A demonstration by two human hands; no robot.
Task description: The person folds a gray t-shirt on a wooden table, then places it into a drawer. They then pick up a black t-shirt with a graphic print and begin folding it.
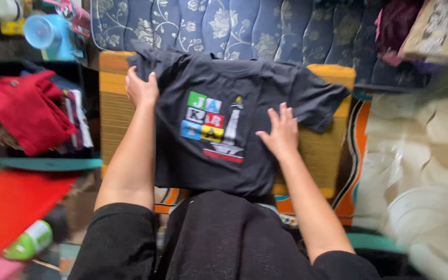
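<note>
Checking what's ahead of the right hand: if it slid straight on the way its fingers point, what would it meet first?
The right hand points up across the dark T-shirt; beyond its collar it would probably meet the blue floral cushion.

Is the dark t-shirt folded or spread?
Spread: t-shirt lies flat, print up, both sleeves out; left hand and right hand press it.

Soft daylight, motion-blurred edges
</note>
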